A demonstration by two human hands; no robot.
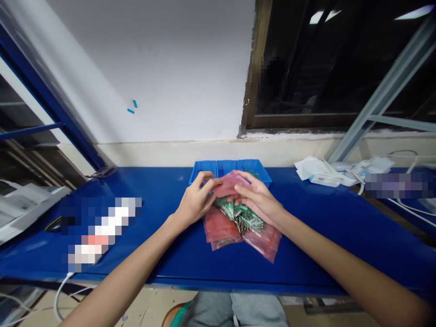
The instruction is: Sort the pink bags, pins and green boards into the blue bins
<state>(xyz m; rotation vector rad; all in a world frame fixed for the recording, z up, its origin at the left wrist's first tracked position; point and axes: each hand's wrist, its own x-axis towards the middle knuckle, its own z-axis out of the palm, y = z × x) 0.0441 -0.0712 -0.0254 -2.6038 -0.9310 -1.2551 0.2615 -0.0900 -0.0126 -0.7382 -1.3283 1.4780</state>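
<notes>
My left hand [195, 200] and my right hand [259, 197] both pinch one small pink plastic bag [229, 185], held just above the blue table. Under the hands lies a pile of small green-and-metal parts [243, 218]. The pile rests on a loose stack of more pink bags [221, 229] spread on the table. Directly behind the held bag stands a blue tray [206, 168] with three compartments; most of its inside is hidden by my hands.
The blue table [323, 222] runs left to right against a white wall. White packets and papers [320, 171] with cables lie at the back right. A white cable [61, 290] hangs off the front left edge. A dark window is at upper right.
</notes>
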